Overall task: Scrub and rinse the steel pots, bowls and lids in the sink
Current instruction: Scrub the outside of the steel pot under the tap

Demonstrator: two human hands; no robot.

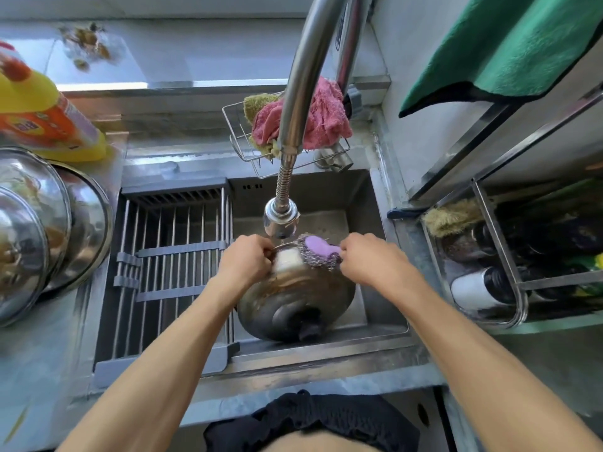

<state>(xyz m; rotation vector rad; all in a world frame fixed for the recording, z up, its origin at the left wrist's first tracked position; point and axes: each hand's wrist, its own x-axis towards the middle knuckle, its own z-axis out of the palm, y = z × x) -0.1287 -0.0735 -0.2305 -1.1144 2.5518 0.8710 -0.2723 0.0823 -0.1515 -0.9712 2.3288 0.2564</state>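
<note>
Over the sink, the left hand gripped a tilted pot's far rim, while the right hand just beside held a scrubber against that rim.

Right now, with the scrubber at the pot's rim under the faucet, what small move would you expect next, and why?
Probably a short scrubbing stroke along the rim. The left hand grips the tilted steel pot by its rim, and the right hand holds the purple-handled steel-wool scrubber against the rim just below the faucet head. Brownish residue shows on the pot's wall, so scrubbing looks unfinished.
</note>
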